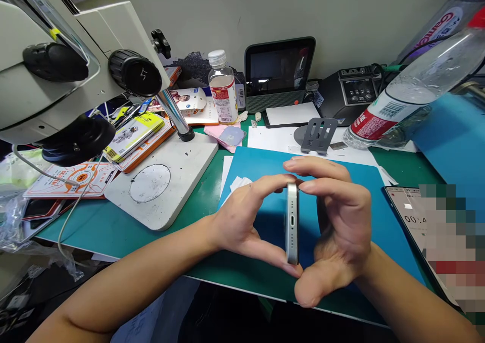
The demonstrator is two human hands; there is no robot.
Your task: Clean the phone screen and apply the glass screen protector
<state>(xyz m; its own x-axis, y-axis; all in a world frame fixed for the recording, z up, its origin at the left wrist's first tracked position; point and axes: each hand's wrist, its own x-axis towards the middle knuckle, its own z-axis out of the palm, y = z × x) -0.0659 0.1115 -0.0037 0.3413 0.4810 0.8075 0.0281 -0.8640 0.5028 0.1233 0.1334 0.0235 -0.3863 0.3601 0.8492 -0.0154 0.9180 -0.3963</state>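
A smartphone (pixel 292 224) stands on edge above the blue mat, its silver frame with a charging port and speaker holes facing me. My left hand (pixel 240 214) grips it, index finger at the upper end and thumb at the lower end. My right hand (pixel 343 227) is curved open on the other side, fingers and thumb apart. Its index fingertip is at the phone's upper corner and may be touching it; the thumb hangs below the lower end. The phone's screen and back are seen only edge-on. Underneath lies the blue mat (pixel 261 163) on a green worktop.
At left a microscope (pixel 132 72) rises over its white base (pixel 189 176), beside boxes (pixel 132 136). Behind stand a small bottle (pixel 223 93), a dark-screened display (pixel 280 67) and a grey phone stand (pixel 319 136). A large bottle (pixel 382 120) leans at right, above another phone (pixel 413 216) showing a timer.
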